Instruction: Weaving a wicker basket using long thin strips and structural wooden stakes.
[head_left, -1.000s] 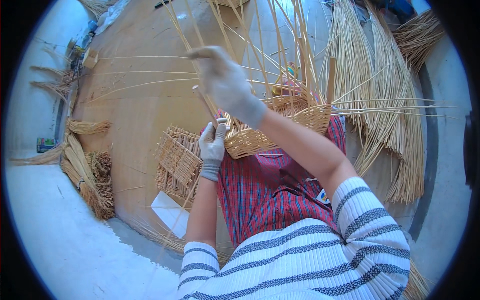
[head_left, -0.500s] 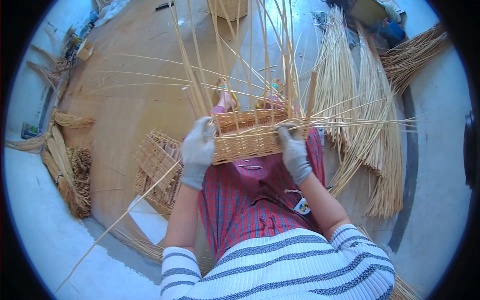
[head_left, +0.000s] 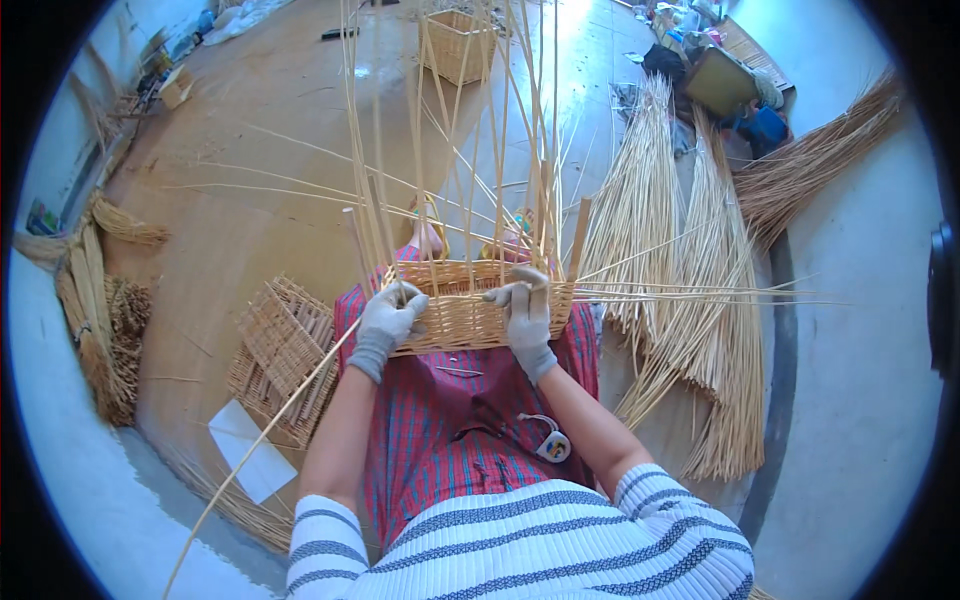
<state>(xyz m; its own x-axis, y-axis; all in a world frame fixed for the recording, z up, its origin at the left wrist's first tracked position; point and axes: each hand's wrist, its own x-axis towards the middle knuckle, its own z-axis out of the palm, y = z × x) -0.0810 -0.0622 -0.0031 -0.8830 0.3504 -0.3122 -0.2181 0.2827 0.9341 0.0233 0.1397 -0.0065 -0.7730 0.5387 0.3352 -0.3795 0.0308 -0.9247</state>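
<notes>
A half-woven rectangular wicker basket (head_left: 455, 322) rests on my lap, with long upright canes rising from its walls. My left hand (head_left: 388, 322), in a pale work glove, is closed at the basket's near left corner. A long weaving cane (head_left: 262, 433) runs from the lower left up to this hand. My right hand (head_left: 524, 312), gloved too, is at the near wall towards the right corner, its fingers apart and pointing left against the weave and uprights. Wooden corner sticks (head_left: 579, 238) stand up from the basket. Loose cane ends stick out to both sides.
Thick bundles of pale canes (head_left: 640, 215) lie on the floor at the right, a darker bundle (head_left: 825, 150) beyond them. Flat woven panels (head_left: 275, 350) and a white sheet (head_left: 252, 450) lie at the left. A finished-looking wicker box (head_left: 458, 48) stands ahead.
The basket and both hands appear lower and further left as the whole view shifts. My right hand has come off the right corner inward along the near wall, its fingers spreading. My left hand stays at its corner.
</notes>
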